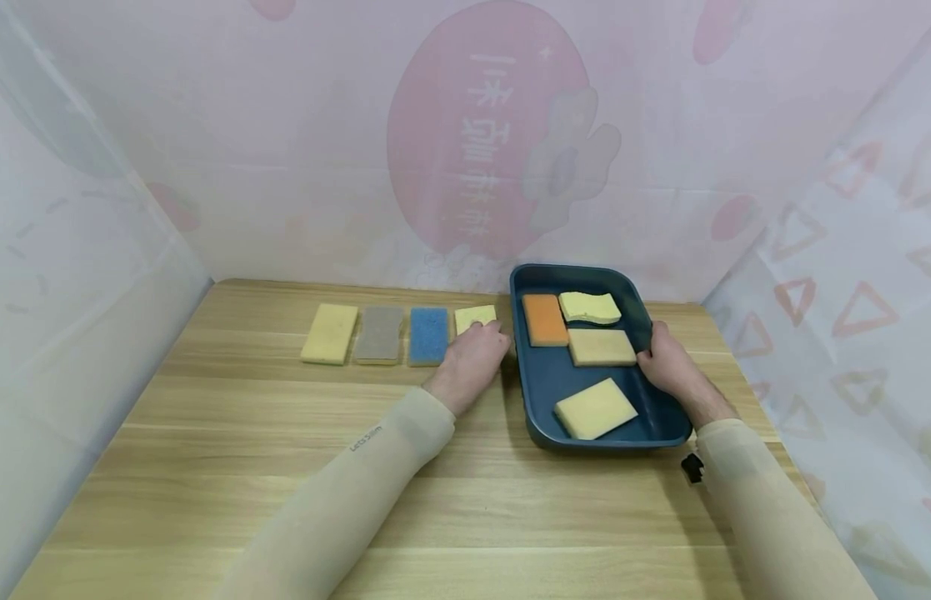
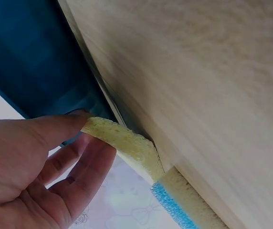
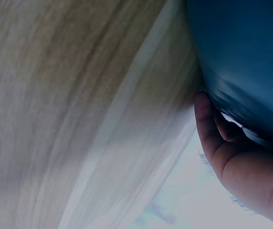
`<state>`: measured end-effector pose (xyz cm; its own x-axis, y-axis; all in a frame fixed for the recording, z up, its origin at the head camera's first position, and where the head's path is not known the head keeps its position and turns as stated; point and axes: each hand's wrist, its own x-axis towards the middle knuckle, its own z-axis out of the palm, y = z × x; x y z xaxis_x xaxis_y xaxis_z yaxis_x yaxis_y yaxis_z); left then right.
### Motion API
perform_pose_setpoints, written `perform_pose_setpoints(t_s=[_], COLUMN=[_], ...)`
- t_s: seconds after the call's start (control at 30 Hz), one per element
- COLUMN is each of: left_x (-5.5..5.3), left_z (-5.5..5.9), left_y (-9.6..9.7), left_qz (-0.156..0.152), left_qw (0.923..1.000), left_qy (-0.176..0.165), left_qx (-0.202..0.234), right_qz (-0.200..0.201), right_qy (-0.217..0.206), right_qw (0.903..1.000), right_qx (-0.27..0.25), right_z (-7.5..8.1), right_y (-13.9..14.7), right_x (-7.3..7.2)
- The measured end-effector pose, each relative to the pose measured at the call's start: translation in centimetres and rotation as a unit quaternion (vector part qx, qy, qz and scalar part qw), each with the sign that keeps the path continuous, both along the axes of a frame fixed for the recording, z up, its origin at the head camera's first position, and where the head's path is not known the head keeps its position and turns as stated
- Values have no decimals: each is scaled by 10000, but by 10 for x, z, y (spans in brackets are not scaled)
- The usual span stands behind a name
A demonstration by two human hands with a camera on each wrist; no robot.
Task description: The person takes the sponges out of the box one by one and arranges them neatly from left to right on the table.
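My left hand [image 1: 468,362] pinches the near end of a thin pale yellow sponge [image 1: 475,315]. In the left wrist view, the thumb lies on one face of this sponge [image 2: 127,143], fingers under the other, and it bends slightly. Beside it is a blue-topped sponge [image 1: 429,333]. On the right, my right hand [image 1: 671,367] grips the right rim of a dark blue basin [image 1: 536,379], fingers against its outer wall in the right wrist view. Inside lie an orange sponge [image 1: 545,321], a wavy yellow sponge [image 1: 590,307], a tan sponge [image 1: 603,347] and a thick pale yellow sponge [image 1: 596,408].
Farther left in the same row on the wooden table [image 1: 285,467] are a grey-topped sponge [image 1: 378,335] and a yellow sponge [image 1: 330,333]. A printed cloth wall [image 1: 322,192] rises behind the table, with more cloth at both sides. A small black object [image 1: 693,467] shows beside the right cuff.
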<state>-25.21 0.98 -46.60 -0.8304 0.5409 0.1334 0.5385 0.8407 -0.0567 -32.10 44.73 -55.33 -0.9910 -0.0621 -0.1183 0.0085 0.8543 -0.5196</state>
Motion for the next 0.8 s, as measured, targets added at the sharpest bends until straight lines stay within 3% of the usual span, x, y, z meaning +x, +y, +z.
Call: perform_pose_setpoints(t_s=[0.23,0.33,0.47,0.5,0.57,0.67,0.7,0.73,0.8], left_x=[-41,-53,-54,-45,-45,-20,-11,-11,9], left_z=[-67,-85,-87,-72,-71,-27,-11,-8,27], left_y=[0,-2,-6,-7,-9,-13,-15,-16,-20], left_qz=[-138,-251,-398,-366,-366,-214,-151,-144,-30], left_qw=[9994,9994,9989,9988,9978,9941,9928,9919,9896], left_qy=[183,128,93,-47,-187,-643,-771,-771,-894], left_qx=[269,195,237,318,526,849,904,1003,1126], right_qz=[16,15,-7,-8,-5,-32,-48,-75,-148], right_qy=[-44,-53,-70,-79,-84,14,-30,-82,-63], right_qw=[10000,10000,10000,10000,10000,9998,9997,9996,9992], right_qx=[17,57,41,42,48,194,230,253,368], right_z=[-4,-4,-4,-4,-5,3,12,23,40], right_y=[3,4,3,4,6,-3,-10,-19,-38], right_x=[-4,-4,-3,-4,-5,1,7,14,27])
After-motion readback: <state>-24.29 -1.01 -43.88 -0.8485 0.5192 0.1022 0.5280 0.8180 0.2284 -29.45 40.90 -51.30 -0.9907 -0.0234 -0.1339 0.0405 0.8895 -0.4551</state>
